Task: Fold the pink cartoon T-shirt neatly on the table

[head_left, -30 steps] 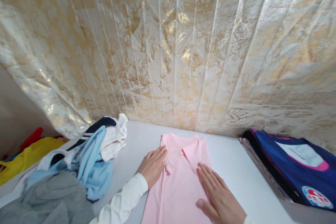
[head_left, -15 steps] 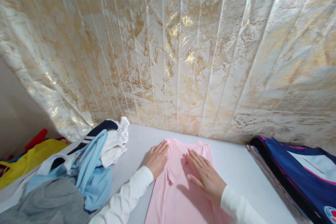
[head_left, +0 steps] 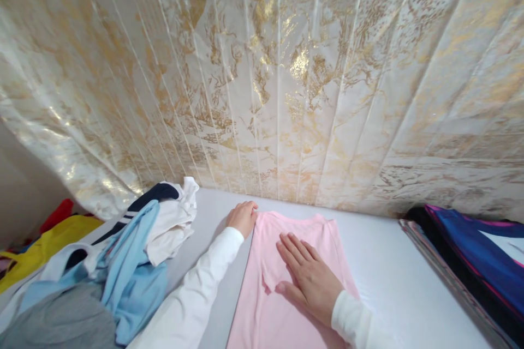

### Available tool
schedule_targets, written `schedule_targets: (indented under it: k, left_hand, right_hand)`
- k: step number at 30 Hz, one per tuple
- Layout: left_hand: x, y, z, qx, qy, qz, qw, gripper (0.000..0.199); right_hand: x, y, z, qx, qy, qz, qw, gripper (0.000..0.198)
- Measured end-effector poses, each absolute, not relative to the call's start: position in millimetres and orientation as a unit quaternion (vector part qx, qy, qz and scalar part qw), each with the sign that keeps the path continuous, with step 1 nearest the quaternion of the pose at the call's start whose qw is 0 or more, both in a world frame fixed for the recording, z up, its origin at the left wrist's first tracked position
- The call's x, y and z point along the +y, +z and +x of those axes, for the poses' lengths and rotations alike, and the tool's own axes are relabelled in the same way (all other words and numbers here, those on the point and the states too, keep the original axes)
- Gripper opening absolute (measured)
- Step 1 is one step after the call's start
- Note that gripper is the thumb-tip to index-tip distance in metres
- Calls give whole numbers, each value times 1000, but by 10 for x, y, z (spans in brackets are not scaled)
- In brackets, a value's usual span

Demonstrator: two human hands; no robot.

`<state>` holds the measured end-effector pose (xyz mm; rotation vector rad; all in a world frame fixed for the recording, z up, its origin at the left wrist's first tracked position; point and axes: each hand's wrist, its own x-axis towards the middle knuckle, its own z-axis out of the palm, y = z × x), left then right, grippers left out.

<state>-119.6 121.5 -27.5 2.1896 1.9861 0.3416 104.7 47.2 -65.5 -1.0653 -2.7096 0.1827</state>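
A pink shirt (head_left: 303,319) lies on the white surface in front of me, its sides folded in and its neckline at the far end. At its far left corner is my left hand (head_left: 242,219), fingers bent and close together on the edge; the thumb is hidden. My right hand (head_left: 309,278) rests palm down on the upper middle of the shirt, fingers stretched out and thumb apart. Beside the left hand's palm a folded-in part of the shirt forms a small flap.
A loose heap of clothes, with a light blue garment (head_left: 139,283), a grey one (head_left: 61,319) and a white one (head_left: 172,234), lies on the left. Yellow cloth (head_left: 53,245) is beyond it. Folded clothes (head_left: 462,251) are stacked at right. A gold-patterned curtain (head_left: 278,92) hangs behind.
My left hand has shifted left to the shirt's corner, its fingers now bent instead of flat. My right hand has slid slightly left and toward me. The shirt's upper part looks smoother and wider.
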Motion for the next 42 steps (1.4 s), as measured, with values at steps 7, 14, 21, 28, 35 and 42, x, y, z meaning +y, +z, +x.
schedule_targets:
  k: [7,14,21,28,35,42]
  left_hand:
    - [1531,-289,-1153,650,72,741,153,25]
    - [1427,-299,-1195,662,79,734,129,26]
    - [1491,-261,-1161,659,72,736,133,26]
    - [1352,-253,-1070,662,148,730,82,15]
    - [911,-243,-581,523,255,807,102,31]
    - [765,-230,-439,427,307,838,144,34]
  right_hand:
    - [469,-621,1042,-923,64,-364,110,70]
    - [466,-616,1033,-922,70,-367,102,70]
    - [464,-650,1036,-922,55,-363,121,70]
    - [463,-607,1031,-920,70,-368,116,72]
    - [484,-541,1041,-884,198,-378,192,67]
    - [837,-389,1519,-732,347,-431,398,45]
